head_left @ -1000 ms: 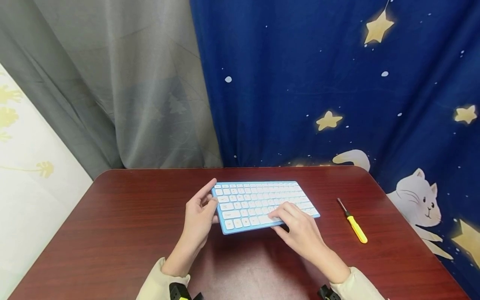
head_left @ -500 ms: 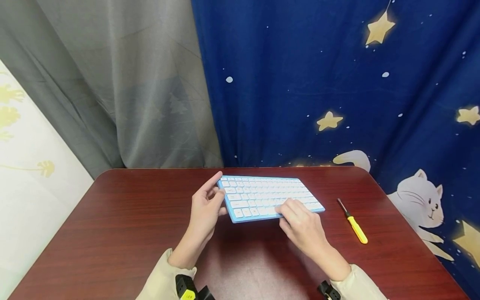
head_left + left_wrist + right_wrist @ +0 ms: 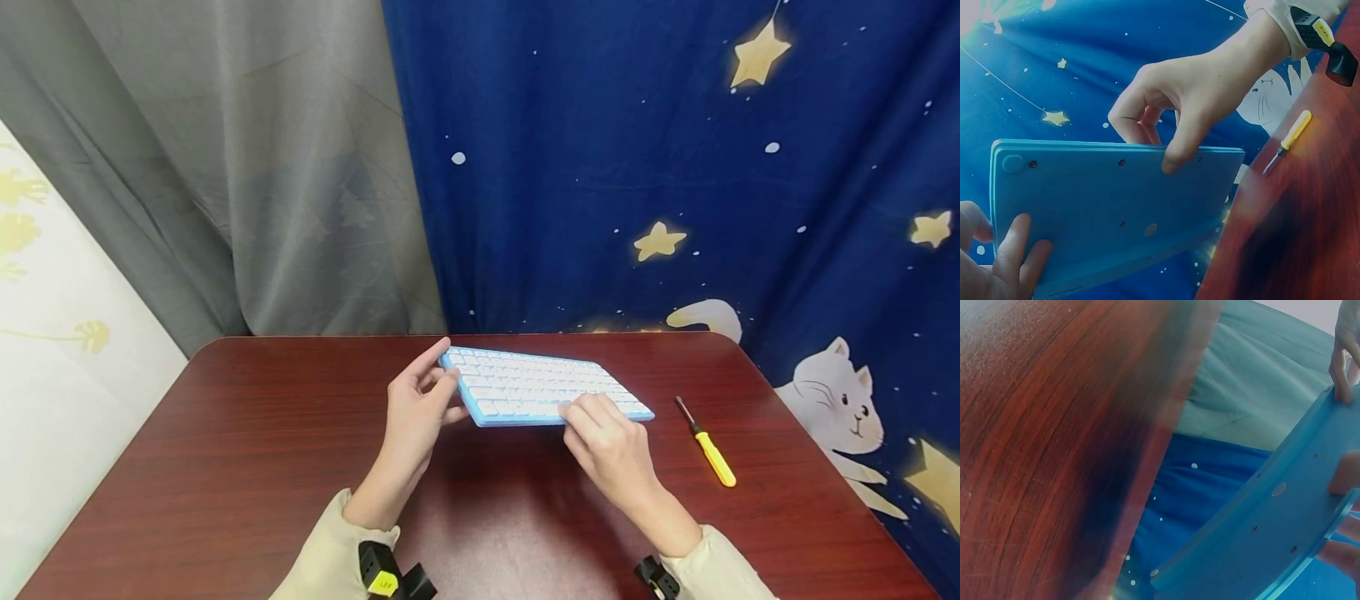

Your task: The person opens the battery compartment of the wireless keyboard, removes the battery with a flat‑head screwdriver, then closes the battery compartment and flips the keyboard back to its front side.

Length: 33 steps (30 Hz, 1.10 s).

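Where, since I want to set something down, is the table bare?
The table is bare from its left edge to the left grip, and right of the screwdriver. Crowded: the middle, under the raised keyboard and right grip.

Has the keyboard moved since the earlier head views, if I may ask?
Yes, the keyboard has shifted right, toward the yellow-handled screwdriver, and its near edge appears raised.

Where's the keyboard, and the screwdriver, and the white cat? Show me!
Keyboard (image 3: 536,385): head view, on the white keys near its middle.
Screwdriver (image 3: 706,445): head view, on the yellow handle, near the metal shaft.
White cat (image 3: 834,402): head view, on its face.
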Each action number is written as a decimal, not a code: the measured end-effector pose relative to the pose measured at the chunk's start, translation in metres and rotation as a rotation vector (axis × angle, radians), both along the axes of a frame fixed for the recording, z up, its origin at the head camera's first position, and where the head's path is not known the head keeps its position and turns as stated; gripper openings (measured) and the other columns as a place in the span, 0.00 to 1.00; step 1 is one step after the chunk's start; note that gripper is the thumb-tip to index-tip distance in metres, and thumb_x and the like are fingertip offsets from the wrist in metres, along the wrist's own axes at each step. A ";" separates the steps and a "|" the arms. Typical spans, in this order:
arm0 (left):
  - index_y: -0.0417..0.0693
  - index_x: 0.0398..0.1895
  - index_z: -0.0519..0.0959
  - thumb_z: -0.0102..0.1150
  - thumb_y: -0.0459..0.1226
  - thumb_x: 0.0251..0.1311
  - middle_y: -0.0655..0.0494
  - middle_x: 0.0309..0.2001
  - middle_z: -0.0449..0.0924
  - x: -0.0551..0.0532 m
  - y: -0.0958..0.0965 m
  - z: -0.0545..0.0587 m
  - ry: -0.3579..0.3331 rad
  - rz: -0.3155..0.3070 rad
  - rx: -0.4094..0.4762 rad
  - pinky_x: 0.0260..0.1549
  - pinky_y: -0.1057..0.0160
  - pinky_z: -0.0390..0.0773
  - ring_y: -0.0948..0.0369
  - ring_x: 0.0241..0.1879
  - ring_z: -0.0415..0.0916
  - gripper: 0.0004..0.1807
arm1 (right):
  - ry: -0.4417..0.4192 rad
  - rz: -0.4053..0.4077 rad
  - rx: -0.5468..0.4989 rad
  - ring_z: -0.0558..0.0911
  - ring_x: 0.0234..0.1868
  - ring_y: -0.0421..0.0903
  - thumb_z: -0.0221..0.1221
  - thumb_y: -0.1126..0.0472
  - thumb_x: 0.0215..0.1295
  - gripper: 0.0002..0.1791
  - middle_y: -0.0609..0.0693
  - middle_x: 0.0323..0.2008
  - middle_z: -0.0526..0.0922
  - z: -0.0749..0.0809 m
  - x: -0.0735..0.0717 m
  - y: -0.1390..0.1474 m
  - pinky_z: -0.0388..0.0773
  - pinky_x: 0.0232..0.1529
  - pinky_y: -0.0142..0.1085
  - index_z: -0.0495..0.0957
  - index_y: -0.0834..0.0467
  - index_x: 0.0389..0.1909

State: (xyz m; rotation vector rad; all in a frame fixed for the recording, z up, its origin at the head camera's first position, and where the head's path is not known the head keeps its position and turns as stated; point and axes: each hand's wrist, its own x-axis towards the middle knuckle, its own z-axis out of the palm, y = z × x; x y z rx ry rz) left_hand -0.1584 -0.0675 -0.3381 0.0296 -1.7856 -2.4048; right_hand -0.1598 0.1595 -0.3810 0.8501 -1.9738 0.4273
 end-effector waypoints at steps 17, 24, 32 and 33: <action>0.50 0.58 0.73 0.56 0.31 0.60 0.47 0.30 0.74 -0.008 0.013 0.016 0.152 0.001 0.078 0.25 0.55 0.79 0.59 0.28 0.78 0.21 | -0.045 -0.009 -0.165 0.74 0.28 0.44 0.48 0.64 0.56 0.09 0.48 0.26 0.75 0.004 -0.005 -0.004 0.72 0.20 0.39 0.77 0.59 0.29; 0.49 0.56 0.74 0.56 0.31 0.59 0.48 0.31 0.75 -0.012 0.023 0.021 0.199 0.022 0.142 0.26 0.52 0.79 0.57 0.30 0.80 0.20 | -0.065 0.001 -0.211 0.73 0.26 0.43 0.53 0.67 0.51 0.05 0.49 0.26 0.75 0.007 -0.006 -0.002 0.69 0.22 0.36 0.76 0.60 0.29; 0.51 0.54 0.77 0.57 0.33 0.60 0.46 0.33 0.75 -0.017 0.032 0.026 0.233 0.061 0.137 0.28 0.54 0.79 0.48 0.34 0.80 0.18 | -0.105 0.012 -0.271 0.73 0.25 0.40 0.56 0.67 0.52 0.05 0.49 0.27 0.77 0.010 -0.006 -0.003 0.67 0.24 0.32 0.77 0.61 0.31; 0.52 0.53 0.77 0.57 0.33 0.60 0.45 0.33 0.75 -0.017 0.032 0.027 0.236 0.066 0.129 0.28 0.54 0.79 0.47 0.35 0.79 0.17 | -0.116 0.010 -0.278 0.73 0.25 0.41 0.56 0.67 0.51 0.06 0.49 0.27 0.77 0.010 -0.006 -0.003 0.68 0.24 0.31 0.77 0.61 0.31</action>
